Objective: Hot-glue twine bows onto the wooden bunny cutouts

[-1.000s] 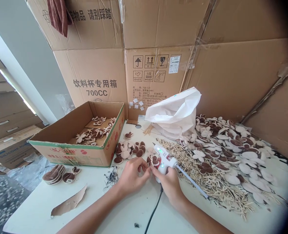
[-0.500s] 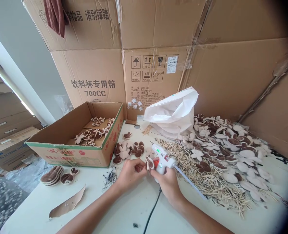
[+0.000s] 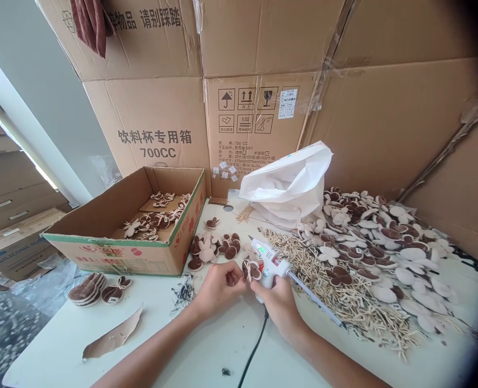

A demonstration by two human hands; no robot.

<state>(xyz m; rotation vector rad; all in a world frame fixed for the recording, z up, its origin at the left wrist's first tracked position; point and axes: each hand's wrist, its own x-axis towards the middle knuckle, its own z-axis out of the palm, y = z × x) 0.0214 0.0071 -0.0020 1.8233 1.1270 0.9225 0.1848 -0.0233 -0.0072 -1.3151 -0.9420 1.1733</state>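
My left hand (image 3: pixel 220 283) is closed, its fingertips pinching the edge of a small brown-and-white plush piece (image 3: pixel 251 271) with a cream cord bow on its front. My right hand (image 3: pixel 281 299) wraps round the handle of a white glue gun (image 3: pixel 266 258), whose nozzle points up and left. The right thumb reaches the plush piece's right side, so both hands meet at it. A translucent glue stick (image 3: pixel 315 297) sticks out of the gun's back. Just beyond the hands lie several plush pieces (image 3: pixel 207 250). To the right spreads a pile of cream cord bows (image 3: pixel 368 318).
A cardboard box (image 3: pixel 121 257) with finished-looking bowed pieces stands at left. A large heap of plush pieces (image 3: pixel 368 237) and a white bag (image 3: pixel 291 183) sit at back right. A cardboard scrap (image 3: pixel 113 335) lies front left. The gun's black cable (image 3: pixel 254 347) runs toward me.
The plush piece has turned so that more of its brown front and bow shows. Both hands keep nearly the same place, and the glue gun has barely shifted.
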